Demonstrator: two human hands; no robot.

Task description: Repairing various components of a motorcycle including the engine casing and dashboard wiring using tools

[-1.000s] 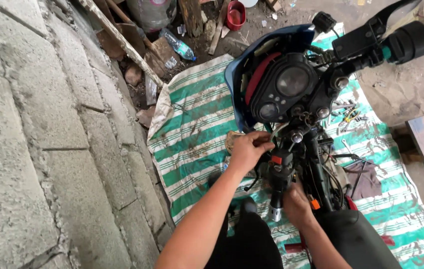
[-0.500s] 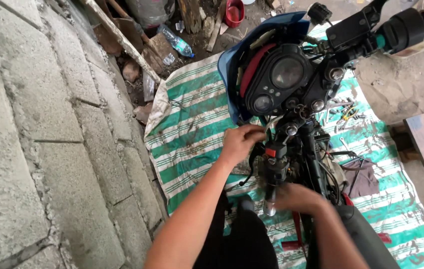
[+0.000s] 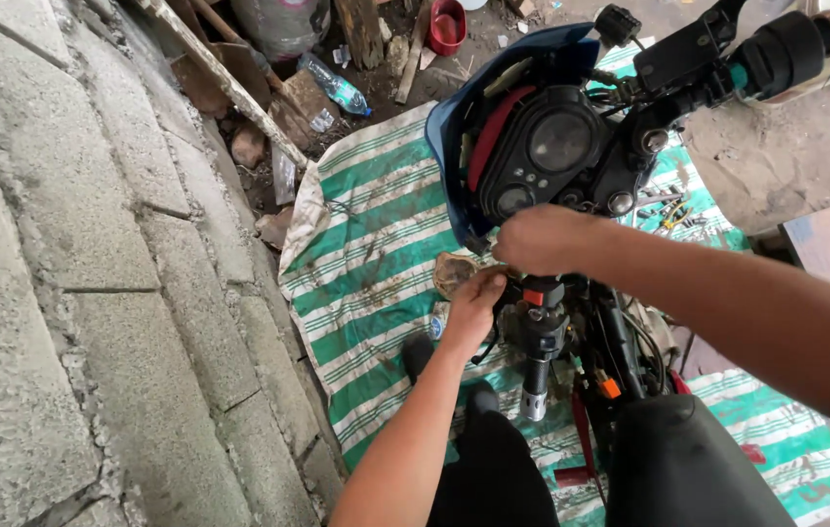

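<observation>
Soft even daylight, faint shadows, wide-angle edge distortion, mostly sharp

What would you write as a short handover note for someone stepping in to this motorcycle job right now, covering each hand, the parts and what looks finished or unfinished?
Left hand: fingers closed on a part at the left side of the black steering column, under the cluster.
Right hand: resting over the top of the same column, just below the black round-dial instrument cluster; what it grips is hidden.
Bike stands on the green-and-white striped tarp; small loose tools lie beyond the handlebar.
Done: the blue front fairing hangs open, wiring exposed.
Left: the column work looks unfinished; nothing refitted.
</observation>
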